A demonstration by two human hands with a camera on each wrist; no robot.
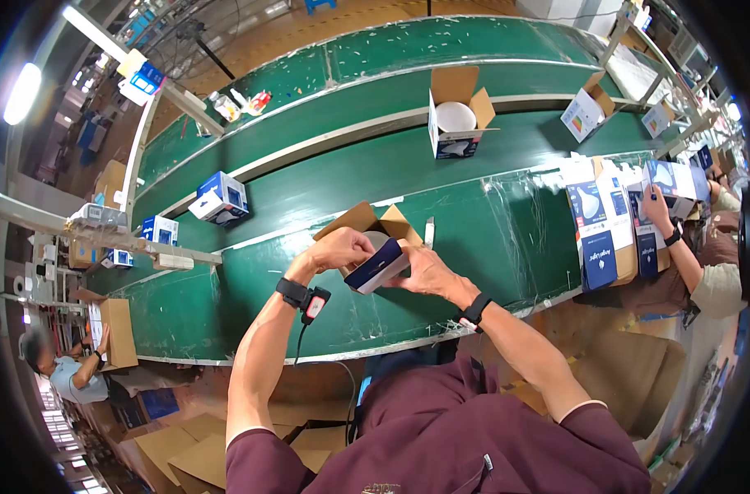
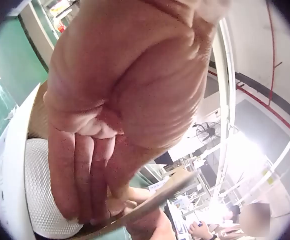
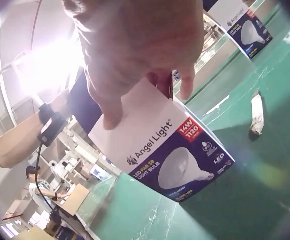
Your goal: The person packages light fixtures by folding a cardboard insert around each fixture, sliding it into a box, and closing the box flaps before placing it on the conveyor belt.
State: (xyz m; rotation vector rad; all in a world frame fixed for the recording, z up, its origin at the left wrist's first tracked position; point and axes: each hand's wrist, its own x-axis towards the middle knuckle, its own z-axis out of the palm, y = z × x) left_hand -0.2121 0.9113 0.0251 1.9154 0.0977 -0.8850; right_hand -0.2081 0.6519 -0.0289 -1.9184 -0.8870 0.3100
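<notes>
A carton printed "Angel Light" and "LED PAR 38 light bulb" [image 3: 150, 150] is on the green bench in front of me, its brown flaps standing up. Inside it shows the white, dimpled round face of a light bulb [image 2: 45, 195]. My right hand [image 1: 431, 273] grips the carton from its right side, thumb on the white panel. My left hand [image 1: 338, 249] reaches over the opening with fingers bent down beside the bulb, close to a flap [image 2: 150, 202]. Its fingertips are partly hidden in the carton, so I cannot tell whether they pinch anything.
Further off, an open carton with a bulb [image 1: 455, 117] and more cartons [image 1: 220, 198] stand on the green belt [image 1: 342, 156]. Flattened cartons [image 1: 601, 222] are stacked at right by another person's hand [image 1: 657, 212]. A white scrap [image 3: 257, 115] lies near my carton.
</notes>
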